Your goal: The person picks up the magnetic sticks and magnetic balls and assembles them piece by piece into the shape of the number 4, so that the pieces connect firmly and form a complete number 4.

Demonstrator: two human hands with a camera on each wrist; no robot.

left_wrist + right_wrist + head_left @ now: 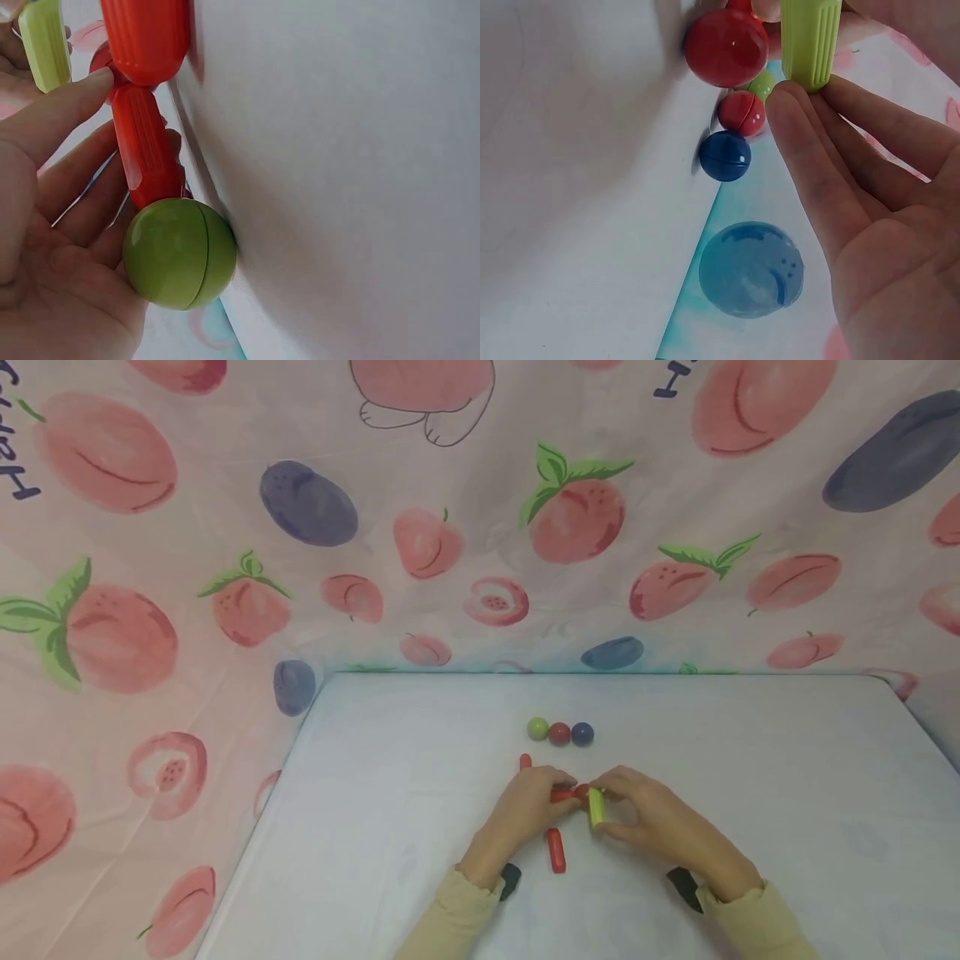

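My left hand (531, 802) curls round a red rod (562, 796), thumb on one side and fingers on the other. A green ball (180, 255) sits at the rod's near end by the palm, hidden in the head view. At its other end is a red ball (727, 49), between both hands. My right hand (651, 806) pinches a yellow-green ribbed rod (596, 808) by its ends, beside that red ball. Whether rod and ball touch, I cannot tell. Another red rod (556, 850) lies in front of the left hand, and a red rod (526, 761) pokes out behind it.
Beyond the hands, a green ball (537, 728), a red ball (559, 733) and a blue ball (582, 734) stand in a row on the white table (810, 793). A fruit-print cloth (480, 527) hangs behind the table's far edge and along its left side.
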